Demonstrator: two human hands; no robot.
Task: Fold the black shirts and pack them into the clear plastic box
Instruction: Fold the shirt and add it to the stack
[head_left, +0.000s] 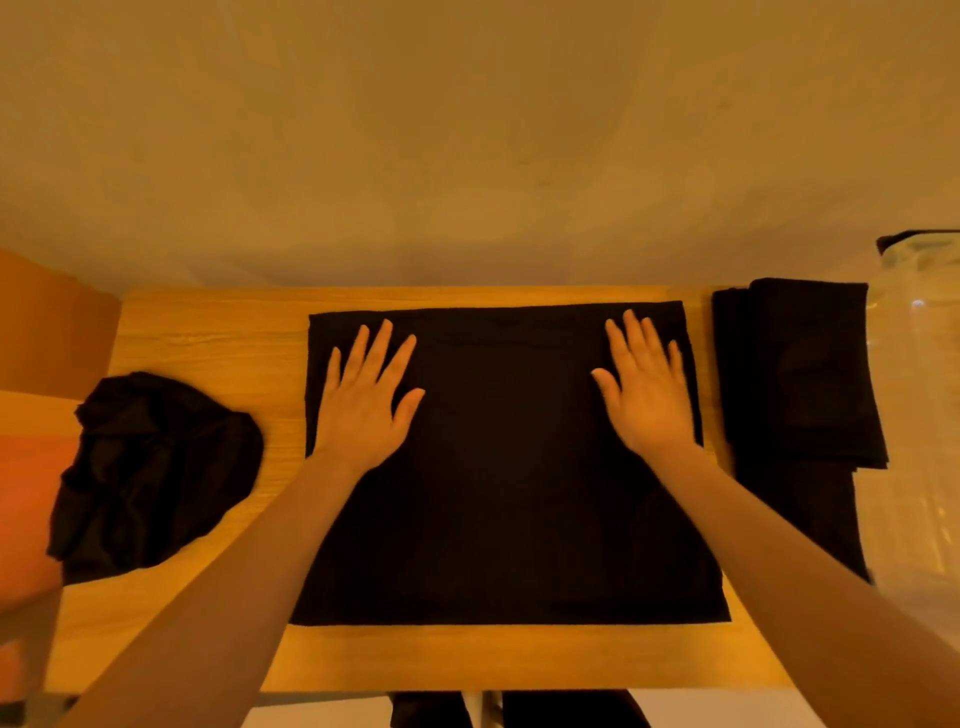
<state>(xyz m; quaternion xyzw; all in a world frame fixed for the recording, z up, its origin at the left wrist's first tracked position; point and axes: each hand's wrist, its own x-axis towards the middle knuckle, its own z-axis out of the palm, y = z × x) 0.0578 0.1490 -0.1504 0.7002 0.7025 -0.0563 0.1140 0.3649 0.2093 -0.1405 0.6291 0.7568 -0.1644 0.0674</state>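
A black shirt (509, 493) lies flat as a wide rectangle in the middle of the wooden table (208, 343). My left hand (366, 400) presses flat on its upper left part, fingers spread. My right hand (647, 387) presses flat on its upper right part, fingers straight. A crumpled heap of black shirts (156, 473) sits at the table's left edge. A stack of folded black shirts (800, 374) lies at the right edge. The clear plastic box (919, 395) stands at the far right, partly out of frame.
A pale wall rises right behind the table's far edge. An orange-red surface (31, 467) lies left of the table. My legs and a strip of floor show below the near edge.
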